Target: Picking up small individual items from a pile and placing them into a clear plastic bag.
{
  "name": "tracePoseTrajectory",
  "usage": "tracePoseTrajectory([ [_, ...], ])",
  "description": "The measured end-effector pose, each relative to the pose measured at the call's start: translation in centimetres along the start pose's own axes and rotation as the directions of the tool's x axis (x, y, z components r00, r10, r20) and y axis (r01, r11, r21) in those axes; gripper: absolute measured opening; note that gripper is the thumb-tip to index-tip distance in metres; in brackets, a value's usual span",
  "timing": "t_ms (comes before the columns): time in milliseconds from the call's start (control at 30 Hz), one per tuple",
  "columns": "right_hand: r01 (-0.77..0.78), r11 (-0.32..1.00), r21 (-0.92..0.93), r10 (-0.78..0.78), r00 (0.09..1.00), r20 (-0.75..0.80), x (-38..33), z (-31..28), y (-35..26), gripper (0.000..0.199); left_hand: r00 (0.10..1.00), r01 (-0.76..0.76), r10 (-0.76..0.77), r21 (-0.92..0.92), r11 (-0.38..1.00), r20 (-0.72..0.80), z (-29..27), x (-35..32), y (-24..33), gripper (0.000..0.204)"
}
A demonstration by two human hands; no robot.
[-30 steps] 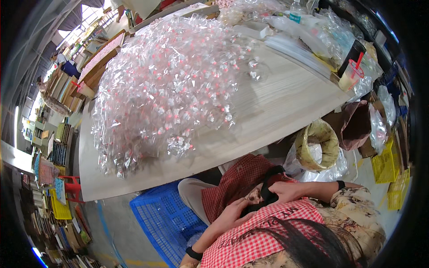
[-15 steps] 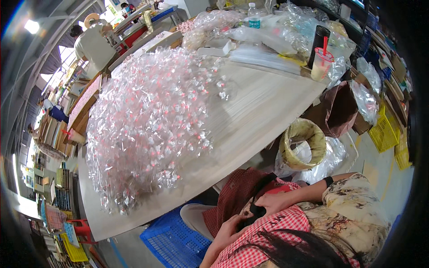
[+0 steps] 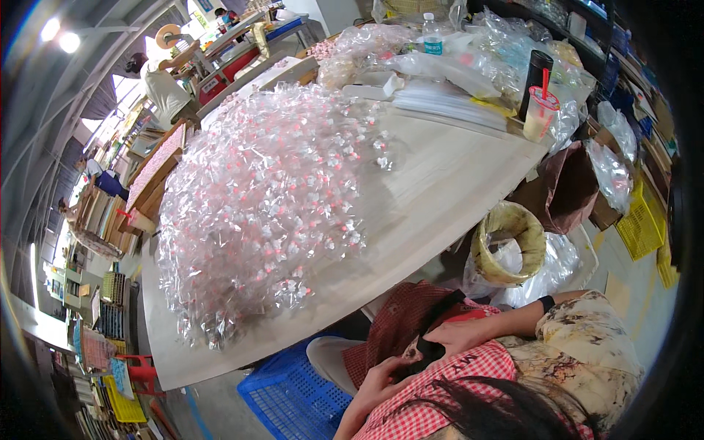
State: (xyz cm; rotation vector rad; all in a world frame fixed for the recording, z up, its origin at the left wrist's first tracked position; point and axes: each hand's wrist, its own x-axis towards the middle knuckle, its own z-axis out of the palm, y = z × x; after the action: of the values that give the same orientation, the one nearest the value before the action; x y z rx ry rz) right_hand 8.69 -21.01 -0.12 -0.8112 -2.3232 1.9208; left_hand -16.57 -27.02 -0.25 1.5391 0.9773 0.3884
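Observation:
My left hand (image 3: pixel 384 379) and my right hand (image 3: pixel 458 335) are close together over my lap, in front of a red-and-white checked apron (image 3: pixel 458 378). Fingers of both hands are bent around a soft black thing (image 3: pixel 427 353), whose kind I cannot make out. A dark red checked cloth (image 3: pixel 389 323) hangs just beyond it. Past the hands, a large heap of small clear plastic packets (image 3: pixel 257 213) with pink and white bits inside covers the left part of the pale table (image 3: pixel 433 191).
A blue plastic basket (image 3: pixel 293 389) sits under the table edge. Right of the table stand a lined round bin (image 3: pixel 480 253) and a brown bag (image 3: pixel 568 187). A drink cup (image 3: pixel 539 121), black flask (image 3: pixel 535 77) and water bottle (image 3: pixel 432 37) stand at the back. People (image 3: pixel 167 88) work far left.
The view has turned a little, so the table and heap sit farther right and lower. Both hands stay together at the black thing, with little visible movement.

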Motion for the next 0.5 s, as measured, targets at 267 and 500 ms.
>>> tracePoseTrajectory([
  [267,0.020,0.994,0.111,-0.021,1.000,0.013,0.1,-0.7,-1.4,0.069,0.999,-0.043,0.043,-0.018,0.999,0.009,-0.1,0.1,-0.5,0.043],
  [500,-0.036,0.952,-0.305,0.168,0.891,0.421,0.1,-8.9,-4.0,0.049,0.994,-0.074,0.055,0.222,0.972,0.092,-3.1,1.3,2.1,0.048],
])
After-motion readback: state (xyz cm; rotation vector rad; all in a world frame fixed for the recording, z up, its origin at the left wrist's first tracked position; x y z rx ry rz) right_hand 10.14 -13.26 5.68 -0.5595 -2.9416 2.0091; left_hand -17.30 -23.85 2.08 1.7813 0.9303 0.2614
